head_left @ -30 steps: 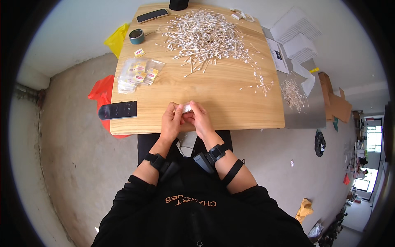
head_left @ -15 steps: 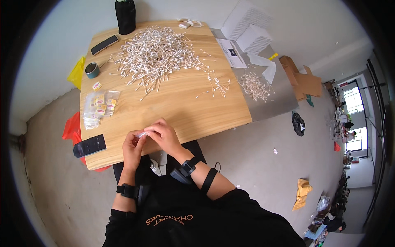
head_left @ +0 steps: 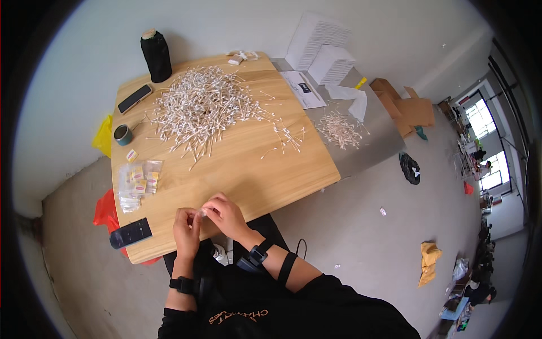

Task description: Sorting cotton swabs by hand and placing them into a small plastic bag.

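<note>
My left hand (head_left: 186,230) and my right hand (head_left: 224,214) meet over the near edge of the wooden table. Their fingertips pinch a small clear plastic piece (head_left: 202,213), mostly hidden by the fingers; its exact kind does not show. Left of them on the tabletop are clear plastic bags (head_left: 129,202), with small yellow-and-white cards (head_left: 140,185) in some. A loose card (head_left: 131,155) lies just beyond these. Farther back spreads a large heap of cotton swabs (head_left: 200,107), with several stray swabs (head_left: 288,138) to its right.
A dark phone-like slab (head_left: 131,233) overhangs the table's left corner. Behind it stand a small round tin (head_left: 122,134), a phone (head_left: 135,98) and a black-covered bottle (head_left: 156,56). On the grey side table (head_left: 364,155) are a smaller swab heap (head_left: 340,131) and white stacks (head_left: 332,65).
The view has tilted, so the table sits lower in the picture. Both hands stay together over the near edge; the plastic piece now shows less between the fingers.
</note>
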